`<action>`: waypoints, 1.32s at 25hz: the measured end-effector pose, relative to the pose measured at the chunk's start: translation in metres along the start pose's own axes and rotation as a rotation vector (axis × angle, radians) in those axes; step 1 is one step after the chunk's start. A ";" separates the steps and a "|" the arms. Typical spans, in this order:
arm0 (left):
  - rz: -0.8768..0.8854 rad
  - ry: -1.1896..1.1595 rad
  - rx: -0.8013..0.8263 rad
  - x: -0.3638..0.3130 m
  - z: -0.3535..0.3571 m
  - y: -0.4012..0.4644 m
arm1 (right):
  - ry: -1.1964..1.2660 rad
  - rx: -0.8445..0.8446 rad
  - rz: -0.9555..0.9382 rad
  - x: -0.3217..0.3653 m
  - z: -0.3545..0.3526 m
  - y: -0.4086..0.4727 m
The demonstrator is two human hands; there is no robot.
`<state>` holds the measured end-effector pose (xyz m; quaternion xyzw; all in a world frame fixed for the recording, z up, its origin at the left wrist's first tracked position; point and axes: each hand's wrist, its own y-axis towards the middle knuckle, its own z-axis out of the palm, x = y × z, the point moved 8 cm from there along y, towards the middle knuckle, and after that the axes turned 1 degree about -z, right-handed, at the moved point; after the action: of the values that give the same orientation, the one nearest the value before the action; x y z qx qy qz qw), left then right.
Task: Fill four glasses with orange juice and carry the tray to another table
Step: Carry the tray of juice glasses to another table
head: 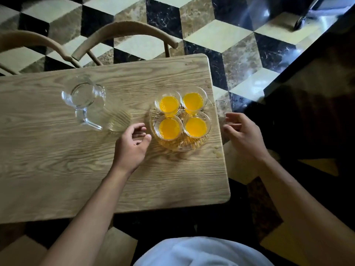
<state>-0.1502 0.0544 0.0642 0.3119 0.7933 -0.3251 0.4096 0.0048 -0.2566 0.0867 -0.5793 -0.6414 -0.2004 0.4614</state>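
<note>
Glasses [181, 113], all four filled with orange juice, are grouped on the glass tray [163, 144] near the worktop's [57, 150] right edge. Left hand [132, 144] and right hand [242, 131] are held open beside it, apparently for lifting; the empty jug [86, 100] is set aside left.

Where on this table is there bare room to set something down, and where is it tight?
The table is bare across its near half, below the jug and left hand, and along the far edge behind the tray. It is tight at the right edge, where the tray holds four glasses between both hands; right hand.
</note>
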 end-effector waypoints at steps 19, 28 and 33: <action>-0.245 0.171 -0.049 0.069 0.045 0.094 | -0.257 -0.067 0.162 -0.059 0.049 0.082; -0.277 0.211 -0.056 0.059 0.053 0.100 | -0.190 -0.067 0.187 -0.058 0.049 0.084; -0.280 0.250 -0.074 0.056 0.050 0.098 | -0.193 -0.054 0.203 -0.060 0.049 0.086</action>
<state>-0.0789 0.0868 -0.0317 0.2212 0.8850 -0.3080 0.2700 0.0608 -0.2299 -0.0105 -0.6699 -0.6154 -0.1130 0.3998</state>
